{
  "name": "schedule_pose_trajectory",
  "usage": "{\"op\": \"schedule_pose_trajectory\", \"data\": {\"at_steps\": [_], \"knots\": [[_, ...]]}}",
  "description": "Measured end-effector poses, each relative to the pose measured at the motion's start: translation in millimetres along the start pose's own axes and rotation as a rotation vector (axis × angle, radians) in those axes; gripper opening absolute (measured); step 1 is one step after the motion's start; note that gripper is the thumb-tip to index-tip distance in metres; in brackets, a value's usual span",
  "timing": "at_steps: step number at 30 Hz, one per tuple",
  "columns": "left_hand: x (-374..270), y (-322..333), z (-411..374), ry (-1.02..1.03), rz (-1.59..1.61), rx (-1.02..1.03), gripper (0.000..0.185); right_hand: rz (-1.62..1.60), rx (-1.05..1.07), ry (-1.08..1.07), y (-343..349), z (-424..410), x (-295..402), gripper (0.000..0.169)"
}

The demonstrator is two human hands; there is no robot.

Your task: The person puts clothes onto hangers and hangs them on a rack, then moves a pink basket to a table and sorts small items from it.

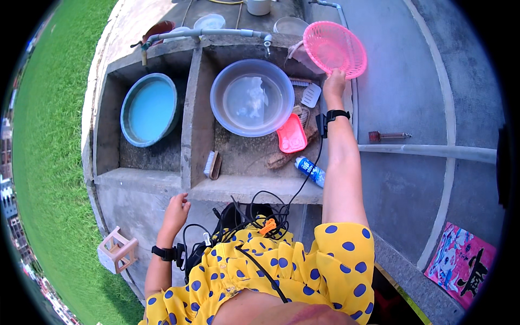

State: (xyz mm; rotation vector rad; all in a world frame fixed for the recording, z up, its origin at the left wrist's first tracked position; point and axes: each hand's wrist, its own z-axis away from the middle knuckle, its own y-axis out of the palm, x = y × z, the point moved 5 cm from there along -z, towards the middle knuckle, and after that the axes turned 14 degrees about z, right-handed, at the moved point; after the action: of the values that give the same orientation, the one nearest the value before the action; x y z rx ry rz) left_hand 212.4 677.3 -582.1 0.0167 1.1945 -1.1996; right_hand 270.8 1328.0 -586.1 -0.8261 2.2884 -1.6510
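Note:
My right hand [336, 85], arm stretched forward, grips the near rim of a pink plastic basket [335, 48] above the back right corner of the concrete sink. My left hand [177, 209] is empty, fingers loosely curled, near the sink's front edge. A translucent plastic basin [252, 128] holding clear liquid is in the right compartment. Beside it lie a pink plastic tray [292, 134], a white soap dish [311, 95] and a blue spray can [310, 171]. A scrubbing brush [213, 165] rests on its side near the front wall. The left compartment holds a blue basin [148, 109] with bluish liquid.
A grey pipe with taps [211, 32] crosses the sink's back wall. Black cables [280, 215] hang before my body. A small plastic stool [118, 252] stands at left, by the grass. Another grey pipe [426, 152] crosses the right wall, below a red-headed brush [388, 136].

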Motion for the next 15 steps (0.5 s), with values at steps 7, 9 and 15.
{"op": "schedule_pose_trajectory", "data": {"at_steps": [7, 9, 15], "knots": [[-30.5, 1.3, -35.7, 0.014, 0.452, -0.003, 0.038, -0.298, -0.267, -0.248, -97.2, 68.2, 37.4, 0.018], [-42.0, 2.0, -46.4, 0.027, 0.671, 0.028, 0.044, -0.332, -0.223, -0.475, -121.0, 110.3, 63.7, 0.019], [-82.8, 3.7, -54.5, -0.212, 1.398, 0.146, 0.067, -0.462, 0.022, -0.974, -157.3, 230.9, 128.6, 0.03]]}}
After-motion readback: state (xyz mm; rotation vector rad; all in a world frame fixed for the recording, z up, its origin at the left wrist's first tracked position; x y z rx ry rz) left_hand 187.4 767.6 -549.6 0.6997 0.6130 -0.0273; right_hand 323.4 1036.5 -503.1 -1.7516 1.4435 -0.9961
